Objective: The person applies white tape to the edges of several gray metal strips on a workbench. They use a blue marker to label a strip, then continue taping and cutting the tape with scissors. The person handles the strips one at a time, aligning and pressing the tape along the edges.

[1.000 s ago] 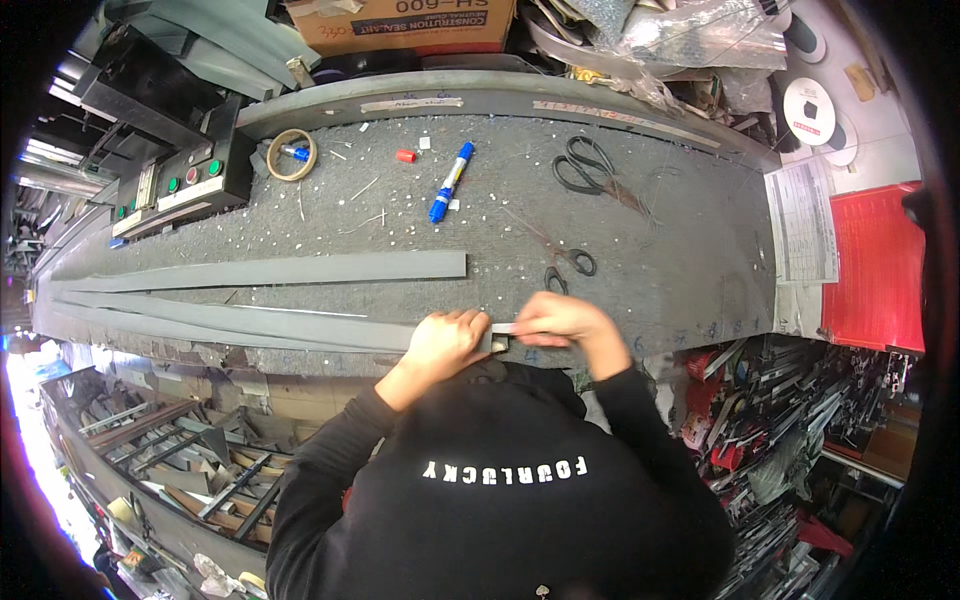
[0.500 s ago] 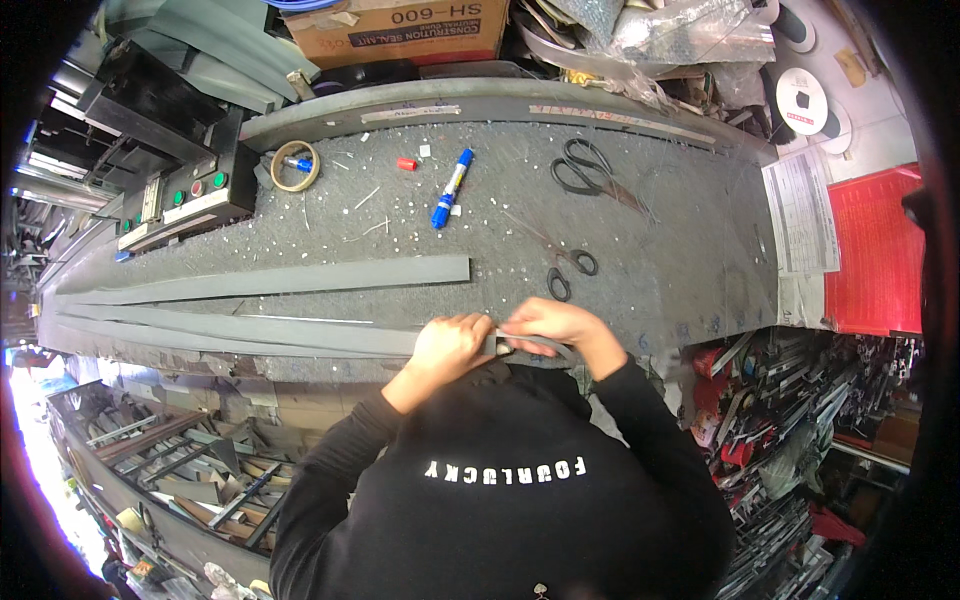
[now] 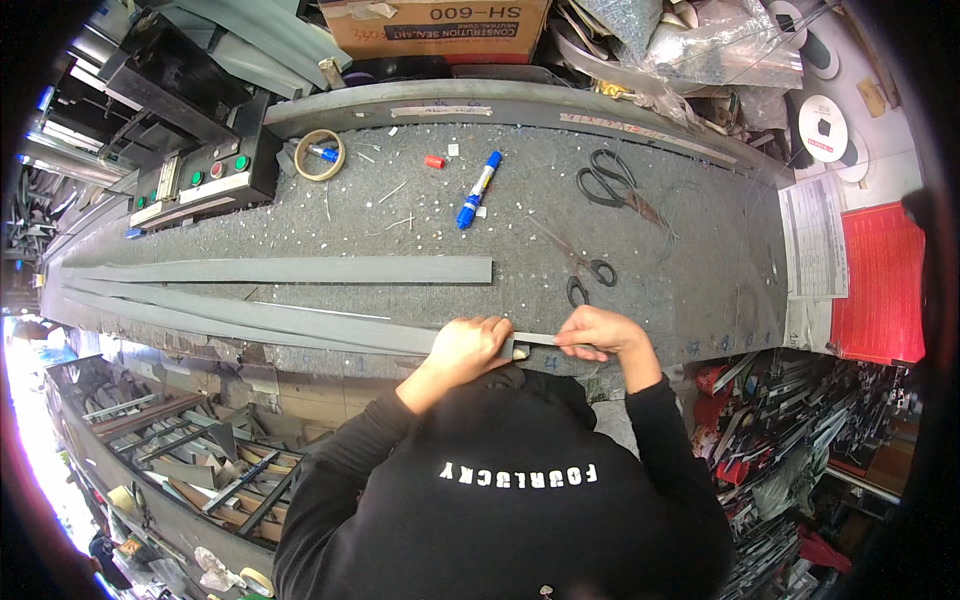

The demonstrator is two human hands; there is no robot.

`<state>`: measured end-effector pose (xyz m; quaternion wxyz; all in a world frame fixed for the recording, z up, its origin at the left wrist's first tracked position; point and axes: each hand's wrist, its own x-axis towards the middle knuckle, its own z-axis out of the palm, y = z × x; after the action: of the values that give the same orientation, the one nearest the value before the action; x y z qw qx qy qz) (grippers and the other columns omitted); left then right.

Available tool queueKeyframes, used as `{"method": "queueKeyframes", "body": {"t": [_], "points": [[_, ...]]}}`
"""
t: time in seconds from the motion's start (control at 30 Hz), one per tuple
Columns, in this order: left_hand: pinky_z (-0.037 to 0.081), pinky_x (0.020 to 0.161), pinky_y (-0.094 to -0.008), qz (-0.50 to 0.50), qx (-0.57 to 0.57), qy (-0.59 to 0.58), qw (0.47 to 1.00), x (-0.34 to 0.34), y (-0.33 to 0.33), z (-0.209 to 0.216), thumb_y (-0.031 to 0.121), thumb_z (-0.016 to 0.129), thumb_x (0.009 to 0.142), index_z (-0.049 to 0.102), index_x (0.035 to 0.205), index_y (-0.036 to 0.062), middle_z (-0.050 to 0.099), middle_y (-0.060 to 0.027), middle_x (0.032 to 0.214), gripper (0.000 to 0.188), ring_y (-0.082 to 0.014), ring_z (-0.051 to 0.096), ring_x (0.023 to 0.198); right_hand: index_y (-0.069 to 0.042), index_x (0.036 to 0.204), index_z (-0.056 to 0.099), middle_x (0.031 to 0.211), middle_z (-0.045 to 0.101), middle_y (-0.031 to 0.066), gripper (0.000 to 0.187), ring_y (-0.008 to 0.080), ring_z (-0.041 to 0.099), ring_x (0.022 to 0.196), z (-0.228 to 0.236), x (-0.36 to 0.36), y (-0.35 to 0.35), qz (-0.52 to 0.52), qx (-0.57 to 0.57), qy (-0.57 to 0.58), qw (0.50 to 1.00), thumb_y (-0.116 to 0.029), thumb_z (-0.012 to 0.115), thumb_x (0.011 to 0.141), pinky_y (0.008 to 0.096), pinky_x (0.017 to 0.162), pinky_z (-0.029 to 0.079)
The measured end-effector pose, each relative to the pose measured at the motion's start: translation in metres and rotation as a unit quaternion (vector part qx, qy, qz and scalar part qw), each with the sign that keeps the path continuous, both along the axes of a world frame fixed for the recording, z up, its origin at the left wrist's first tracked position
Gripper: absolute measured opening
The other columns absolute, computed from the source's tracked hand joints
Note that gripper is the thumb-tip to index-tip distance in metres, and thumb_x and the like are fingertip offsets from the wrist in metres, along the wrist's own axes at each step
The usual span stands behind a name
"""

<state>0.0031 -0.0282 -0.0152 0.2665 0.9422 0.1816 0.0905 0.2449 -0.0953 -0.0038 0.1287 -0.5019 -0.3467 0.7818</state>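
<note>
My left hand (image 3: 468,348) is wrapped round the right-hand end of a long, flat grey strip (image 3: 370,334) at the near edge of the workbench. Out of that end comes a narrow, pale grey band (image 3: 535,339). My right hand (image 3: 604,333) pinches this band a short way to the right, and it is stretched straight between both hands. Beyond them lies another wide grey strip (image 3: 400,270), untouched. Small scissors (image 3: 585,272) with black handles rest just past my right hand. Whether the band sits inside or on top of the strip is hidden by my left fingers.
Farther back on the grey workbench (image 3: 720,290) lie larger scissors (image 3: 622,188), a blue marker (image 3: 478,190), a red cap (image 3: 433,161) and a tape roll (image 3: 320,155). A button control box (image 3: 210,180) stands at the left. Metal profiles (image 3: 790,430) crowd the lower right.
My right hand has moved right, away from the left one, and more of the narrow band shows straight between them. My left hand keeps its grip. The whole view has shifted slightly.
</note>
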Motion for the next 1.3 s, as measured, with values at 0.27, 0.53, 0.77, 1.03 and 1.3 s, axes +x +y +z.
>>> {"method": "queueKeyframes", "body": {"t": [0.27, 0.53, 0.77, 1.03, 1.3], "points": [[0.052, 0.064, -0.038, 0.001, -0.007, 0.003, 1.0, -0.003, -0.002, -0.002, 0.036, 0.075, 0.072, 0.055, 0.097, 0.0065, 0.064, -0.0097, 0.081, 0.044, -0.0275, 0.067, 0.077, 0.002, 0.071, 0.063, 0.049, 0.054, 0.0038, 0.044, 0.0103, 0.051, 0.037, -0.002, -0.003, 0.002, 0.027, -0.005, 0.022, 0.999, -0.035, 0.061, 0.094, 0.0245, 0.036, 0.038], [0.052, 0.061, -0.0382, 0.006, -0.001, -0.011, 1.0, 0.0, 0.002, 0.0, 0.04, 0.072, 0.076, 0.054, 0.09, 0.0067, 0.062, -0.0096, 0.076, 0.04, -0.0285, 0.066, 0.07, 0.001, 0.069, 0.06, 0.05, 0.054, 0.0027, 0.043, 0.0106, 0.048, 0.036, -0.003, -0.011, 0.005, -0.016, 0.02, 0.02, 0.999, -0.035, 0.063, 0.093, 0.0252, 0.035, 0.037], [0.053, 0.061, -0.0381, 0.004, -0.006, -0.006, 1.0, 0.004, 0.0, 0.0, 0.042, 0.07, 0.078, 0.054, 0.086, 0.0063, 0.061, -0.0094, 0.074, 0.04, -0.0275, 0.066, 0.069, 0.0, 0.066, 0.062, 0.047, 0.053, 0.0024, 0.044, 0.008, 0.045, 0.035, -0.003, -0.011, 0.008, 0.003, 0.115, 0.019, 0.993, -0.033, 0.061, 0.095, 0.0229, 0.033, 0.032], [0.053, 0.06, -0.0375, 0.011, 0.012, -0.025, 1.0, 0.004, 0.0, -0.001, 0.04, 0.072, 0.077, 0.054, 0.085, 0.0067, 0.061, -0.0095, 0.075, 0.039, -0.0273, 0.065, 0.067, 0.0, 0.067, 0.061, 0.047, 0.053, 0.0025, 0.044, 0.0089, 0.048, 0.035, 0.013, 0.006, 0.005, 0.045, -0.016, -0.056, 0.997, -0.034, 0.059, 0.096, 0.0247, 0.034, 0.035], [0.052, 0.06, -0.0379, 0.016, 0.002, -0.007, 1.0, 0.004, 0.001, 0.0, 0.04, 0.073, 0.075, 0.055, 0.089, 0.0071, 0.062, -0.0095, 0.076, 0.04, -0.0275, 0.066, 0.069, 0.001, 0.07, 0.061, 0.05, 0.055, 0.004, 0.042, 0.0103, 0.048, 0.035, 0.0, -0.014, 0.01, 0.006, -0.012, 0.032, 0.999, -0.032, 0.06, 0.096, 0.025, 0.034, 0.036]]}}
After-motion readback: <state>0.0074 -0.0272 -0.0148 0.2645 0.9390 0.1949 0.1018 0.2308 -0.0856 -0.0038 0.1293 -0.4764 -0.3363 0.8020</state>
